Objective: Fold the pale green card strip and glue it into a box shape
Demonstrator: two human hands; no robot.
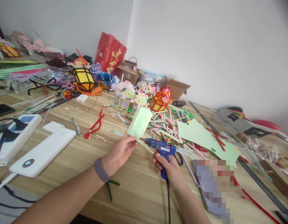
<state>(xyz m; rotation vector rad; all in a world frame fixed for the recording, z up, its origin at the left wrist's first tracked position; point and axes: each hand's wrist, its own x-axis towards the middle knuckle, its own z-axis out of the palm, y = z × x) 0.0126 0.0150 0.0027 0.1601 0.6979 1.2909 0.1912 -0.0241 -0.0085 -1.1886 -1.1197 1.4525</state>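
Left hand, centre of the frame: grip closed on the lower edge of a pale green paper piece, held upright above the table. Right hand, just right of it: grip wrapped around the handle of a blue glue gun, nozzle pointing left, close to the paper's lower edge. The gun's black cord runs to the lower frame edge. A flat green sheet lies right of centre; a white power bank lies at left.

One glue gun, two power banks, two hands
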